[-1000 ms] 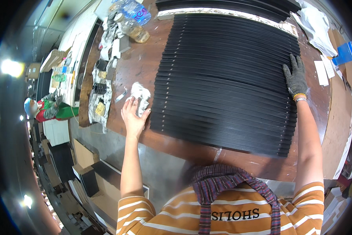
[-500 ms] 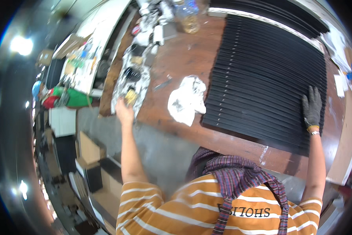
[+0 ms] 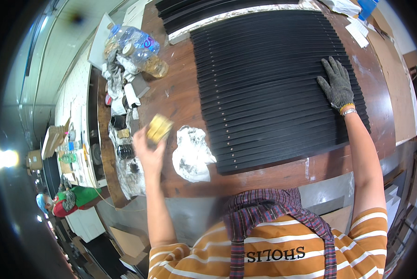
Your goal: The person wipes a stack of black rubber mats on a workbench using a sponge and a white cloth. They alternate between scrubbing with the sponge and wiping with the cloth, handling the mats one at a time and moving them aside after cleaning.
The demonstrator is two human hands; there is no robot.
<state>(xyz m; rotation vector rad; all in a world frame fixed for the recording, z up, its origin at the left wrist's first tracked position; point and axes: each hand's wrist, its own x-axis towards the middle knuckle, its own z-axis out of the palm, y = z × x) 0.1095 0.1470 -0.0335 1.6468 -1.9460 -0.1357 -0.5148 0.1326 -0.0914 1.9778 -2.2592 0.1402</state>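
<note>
My bare left hand point(image 3: 149, 153) grips a yellow sponge-like block point(image 3: 160, 128) between thumb and fingers. It hangs above the brown table, between the stained strip of cloth on the left and a crumpled white rag point(image 3: 192, 156) with dark smudges. On my right hand point(image 3: 337, 86) is a dark grey work glove with a yellow cuff. That hand lies open, fingers spread, on the right part of a row of long black slats point(image 3: 273, 93) set side by side. A line of small pale dots crosses the slats near their left ends.
The stained cloth strip point(image 3: 133, 179) along the table's left edge carries a dark jar point(image 3: 124, 151) and small blocks. Plastic bottles point(image 3: 141, 46) stand at the far left. More black slats point(image 3: 236, 7) lie beyond a white bar. A co-worker in green and red point(image 3: 80, 200) is at far left.
My left hand has carried the yellow block off the cloth strip, rightward toward the white rag. The view has turned. My right hand stays on the slats.
</note>
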